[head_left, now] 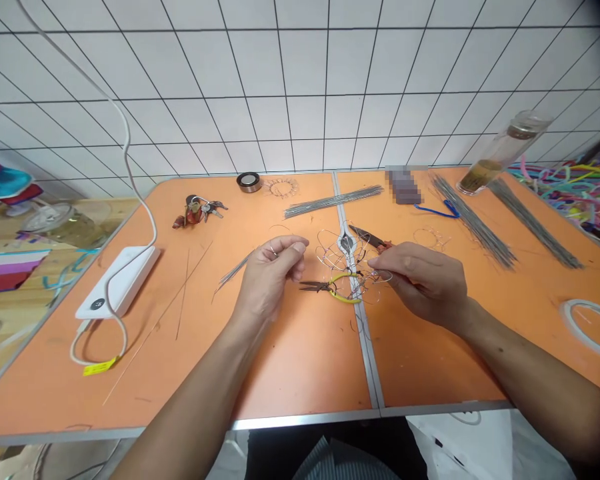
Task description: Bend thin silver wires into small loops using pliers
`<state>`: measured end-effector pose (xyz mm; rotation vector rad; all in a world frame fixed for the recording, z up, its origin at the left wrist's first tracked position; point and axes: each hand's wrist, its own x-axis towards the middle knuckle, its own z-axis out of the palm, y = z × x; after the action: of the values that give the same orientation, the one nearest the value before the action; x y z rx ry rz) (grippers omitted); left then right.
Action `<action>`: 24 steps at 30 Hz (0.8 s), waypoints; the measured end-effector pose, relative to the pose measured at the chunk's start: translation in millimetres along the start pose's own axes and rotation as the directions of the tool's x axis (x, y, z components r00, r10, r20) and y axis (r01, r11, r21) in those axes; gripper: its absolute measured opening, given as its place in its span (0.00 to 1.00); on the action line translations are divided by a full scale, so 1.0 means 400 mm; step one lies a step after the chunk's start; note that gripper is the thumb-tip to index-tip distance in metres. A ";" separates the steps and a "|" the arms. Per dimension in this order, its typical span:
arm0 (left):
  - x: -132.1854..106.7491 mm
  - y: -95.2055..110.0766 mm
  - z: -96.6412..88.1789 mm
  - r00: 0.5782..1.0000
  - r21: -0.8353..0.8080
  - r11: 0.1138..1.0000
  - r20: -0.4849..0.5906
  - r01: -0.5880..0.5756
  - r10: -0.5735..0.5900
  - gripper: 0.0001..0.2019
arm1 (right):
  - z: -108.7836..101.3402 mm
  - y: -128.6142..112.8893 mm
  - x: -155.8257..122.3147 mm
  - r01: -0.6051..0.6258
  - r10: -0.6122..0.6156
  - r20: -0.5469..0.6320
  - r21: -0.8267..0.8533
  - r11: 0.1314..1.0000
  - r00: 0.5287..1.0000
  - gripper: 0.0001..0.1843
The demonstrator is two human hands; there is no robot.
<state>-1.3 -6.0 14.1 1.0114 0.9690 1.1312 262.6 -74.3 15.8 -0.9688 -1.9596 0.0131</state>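
My left hand (269, 273), with a ring on one finger, is closed in a pinch above the table. A thin wire seems to arc over its fingers, but what the fingertips hold is too fine to make out. My right hand (425, 283) pinches an openwork shape of thin bent wire (325, 252), whose loops spread toward my left hand. Beneath the loops lie pliers with yellow handles (347, 297), their dark jaws pointing left. Another dark-jawed tool with orange-red handles (367, 235) lies just beyond my right fingertips, partly hidden by the hand.
Straight wire bundles (334, 201) lie at the back and right (480, 223). A roll of tape (249, 181), keys (210, 208) and a cabled white power bank (120, 280) are to the left. A tilted-looking glass bottle (500, 157) stands back right, near a white coil (593, 327).
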 end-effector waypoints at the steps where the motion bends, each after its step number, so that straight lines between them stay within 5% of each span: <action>1: -0.001 0.002 -0.001 1.000 0.029 0.999 0.004 -0.022 0.022 0.10 | -0.001 0.001 -0.001 0.003 -0.003 0.018 -0.007 1.000 1.000 0.11; 11: -0.009 -0.014 0.003 0.997 0.102 0.993 0.052 -0.054 0.049 0.09 | 0.007 -0.010 0.005 0.181 -0.179 0.138 -0.002 0.984 0.974 0.16; 15: -0.005 -0.013 0.002 0.998 0.101 0.994 0.031 -0.050 0.047 0.09 | 0.009 -0.009 0.006 0.078 -0.084 0.115 0.058 0.995 0.990 0.15; 18: 0.002 -0.011 -0.004 0.999 0.077 0.996 0.012 -0.041 0.040 0.10 | -0.006 0.020 0.017 -0.157 0.156 -0.044 -0.015 0.988 0.987 0.09; 21: 0.011 -0.012 -0.012 1.000 0.062 0.998 -0.006 -0.015 0.015 0.10 | -0.036 0.097 0.029 -0.482 0.479 -0.240 0.051 0.875 0.844 0.06; 24: 0.016 -0.016 -0.015 1.000 0.086 0.996 -0.004 0.001 -0.001 0.10 | -0.072 0.205 0.025 -0.618 0.639 -0.273 0.169 0.768 0.719 0.05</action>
<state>-4.6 0.2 5.8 1.0777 1.0290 1.0989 332.2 -21.6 9.2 -1.4599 -1.2485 0.2923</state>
